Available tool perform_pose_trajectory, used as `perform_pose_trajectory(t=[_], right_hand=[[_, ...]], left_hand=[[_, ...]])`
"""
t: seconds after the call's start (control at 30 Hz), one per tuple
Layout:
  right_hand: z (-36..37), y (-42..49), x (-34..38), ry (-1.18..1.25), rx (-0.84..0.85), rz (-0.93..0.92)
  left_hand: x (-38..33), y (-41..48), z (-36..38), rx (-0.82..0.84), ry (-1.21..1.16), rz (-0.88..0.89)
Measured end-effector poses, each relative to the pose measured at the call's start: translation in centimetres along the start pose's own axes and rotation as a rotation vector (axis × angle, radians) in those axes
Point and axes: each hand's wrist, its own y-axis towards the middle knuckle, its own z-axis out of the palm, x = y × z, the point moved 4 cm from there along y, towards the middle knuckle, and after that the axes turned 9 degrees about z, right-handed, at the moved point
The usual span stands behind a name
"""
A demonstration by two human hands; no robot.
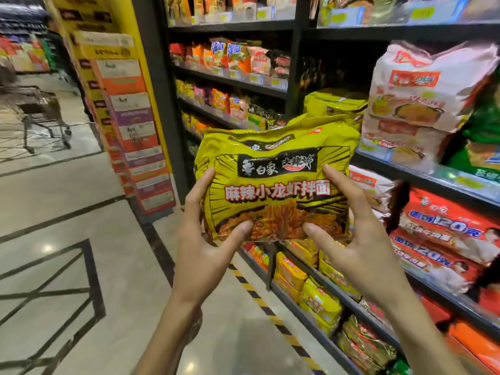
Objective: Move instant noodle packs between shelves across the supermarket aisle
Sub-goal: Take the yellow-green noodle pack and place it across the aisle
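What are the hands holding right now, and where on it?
Both grip the yellow noodle pack: left hand at its lower left edge, right hand at its lower right.

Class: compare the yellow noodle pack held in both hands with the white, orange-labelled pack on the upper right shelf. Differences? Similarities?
The yellow plastic noodle pack is bright yellow with a black banner; the white plastic pack with an orange label is pale. The yellow pack is held up by the left hand and right hand; the white pack lies on a black shelf, atop a similar pack. Both are soft plastic bags picturing food.
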Motion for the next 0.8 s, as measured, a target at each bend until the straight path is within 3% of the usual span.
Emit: perform_pose_trajectory(t=[0.47,0.8], right_hand=[[4.7,19.2,-8.4,-0.046,-0.238,0.043],[1.6,26.5,-13.3,-0.225,-0.466,0.063]], left_hand=[[15.9,19.8,4.6,0.137,-0.032,0.147],[21.8,30.1,13.5,0.28,-0.18,0.251]])
